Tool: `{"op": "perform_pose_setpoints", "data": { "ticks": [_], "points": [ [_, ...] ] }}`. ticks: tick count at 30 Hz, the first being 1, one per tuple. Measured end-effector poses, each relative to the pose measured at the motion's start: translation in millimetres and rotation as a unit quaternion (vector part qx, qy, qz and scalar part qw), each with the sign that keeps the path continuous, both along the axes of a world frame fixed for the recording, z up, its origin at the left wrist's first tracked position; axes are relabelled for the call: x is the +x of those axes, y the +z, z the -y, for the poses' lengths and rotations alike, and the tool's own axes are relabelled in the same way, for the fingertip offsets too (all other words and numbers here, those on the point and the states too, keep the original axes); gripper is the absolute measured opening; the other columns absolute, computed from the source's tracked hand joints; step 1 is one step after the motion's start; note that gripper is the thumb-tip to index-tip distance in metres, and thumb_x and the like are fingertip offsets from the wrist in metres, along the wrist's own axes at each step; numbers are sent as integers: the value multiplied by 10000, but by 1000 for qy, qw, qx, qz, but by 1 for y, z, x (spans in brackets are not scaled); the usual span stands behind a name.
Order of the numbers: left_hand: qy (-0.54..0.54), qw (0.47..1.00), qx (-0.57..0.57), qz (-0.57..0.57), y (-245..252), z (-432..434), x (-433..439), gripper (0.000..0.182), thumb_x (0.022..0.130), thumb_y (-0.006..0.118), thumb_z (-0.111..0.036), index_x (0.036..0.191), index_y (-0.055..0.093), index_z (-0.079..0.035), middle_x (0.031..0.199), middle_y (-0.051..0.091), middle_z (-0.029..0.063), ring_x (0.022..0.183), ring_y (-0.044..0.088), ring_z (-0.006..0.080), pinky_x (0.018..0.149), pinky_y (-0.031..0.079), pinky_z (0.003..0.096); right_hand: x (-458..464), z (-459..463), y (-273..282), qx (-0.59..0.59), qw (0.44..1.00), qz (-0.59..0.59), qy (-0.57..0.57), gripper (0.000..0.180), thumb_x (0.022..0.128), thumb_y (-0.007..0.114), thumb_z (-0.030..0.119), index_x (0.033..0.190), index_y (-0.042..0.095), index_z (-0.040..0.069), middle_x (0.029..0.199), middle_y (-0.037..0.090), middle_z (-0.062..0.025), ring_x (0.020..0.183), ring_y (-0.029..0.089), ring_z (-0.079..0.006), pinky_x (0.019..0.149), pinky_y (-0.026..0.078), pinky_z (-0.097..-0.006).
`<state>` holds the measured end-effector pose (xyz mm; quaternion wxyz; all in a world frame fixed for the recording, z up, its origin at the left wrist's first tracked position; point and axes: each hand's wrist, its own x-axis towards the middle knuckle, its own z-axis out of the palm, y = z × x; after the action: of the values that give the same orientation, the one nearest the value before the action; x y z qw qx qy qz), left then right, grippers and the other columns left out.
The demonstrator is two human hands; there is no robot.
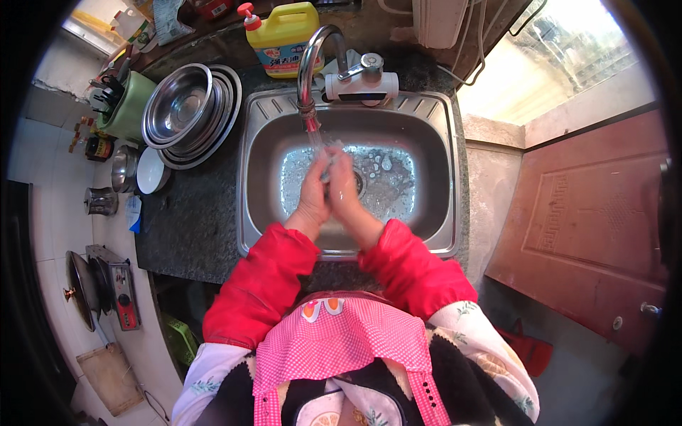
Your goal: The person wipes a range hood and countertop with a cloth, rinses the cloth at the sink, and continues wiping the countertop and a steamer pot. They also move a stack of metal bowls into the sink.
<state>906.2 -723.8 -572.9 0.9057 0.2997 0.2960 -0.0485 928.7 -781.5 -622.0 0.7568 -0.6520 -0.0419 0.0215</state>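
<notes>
My left hand (314, 189) and my right hand (343, 183) are pressed close together over the stainless steel sink (261, 175). Water runs from the curved chrome faucet (306, 80) onto the fingers. Something pale and wet (334, 150) shows at the fingertips and between the palms; blur and water hide whether it is a cloth, a scrubber or foam. Below the hands, bubbles and shallow water lie on the sink's bottom, and the drain (358, 183) is partly covered by my right hand. Red sleeve covers reach both wrists.
Stacked steel basins (184, 106) stand left of the sink, near a white bowl (153, 171) and a green knife holder (125, 109). Behind the sink is a yellow detergent jug (287, 37) with a red pump. The white faucet heater (362, 86) sits on the back rim. A reddish door (581, 223) is at right.
</notes>
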Motion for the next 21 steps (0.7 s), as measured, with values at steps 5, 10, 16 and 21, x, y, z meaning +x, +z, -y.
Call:
{"op": "perform_pose_setpoints", "data": {
  "ticks": [5,10,16,21],
  "points": [
    [17,1000,7,9,-32,-18,8,346,876,542,-320,1147,535,-105,1049,565,8,929,537,153,834,429,298,3,-19,-17,128,981,-144,9,392,914,422,245,1221,449,3,1166,487,-128,1037,476,-235,916,366,-330],
    [-4,999,45,22,5,5,4,306,896,522,-358,1081,556,-116,960,583,0,854,542,151,777,452,304,26,1,17,54,994,-97,-17,456,911,449,446,1131,494,49,1065,518,-79,926,487,-170,751,430,-310],
    [9,997,74,29,-16,-3,12,365,907,494,-399,1155,526,-133,1132,559,25,1049,528,183,903,430,328,22,0,-15,-33,987,-80,138,484,954,338,343,1242,435,-35,1307,407,-255,1237,357,-367,1053,239,-388],
    [16,992,-122,24,-7,10,8,449,919,445,-448,1255,462,-150,1243,510,51,1122,494,222,984,380,404,2,31,16,-401,875,270,28,483,908,375,370,1243,460,33,1240,477,-223,1135,464,-348,967,341,-407]
  ]
}}
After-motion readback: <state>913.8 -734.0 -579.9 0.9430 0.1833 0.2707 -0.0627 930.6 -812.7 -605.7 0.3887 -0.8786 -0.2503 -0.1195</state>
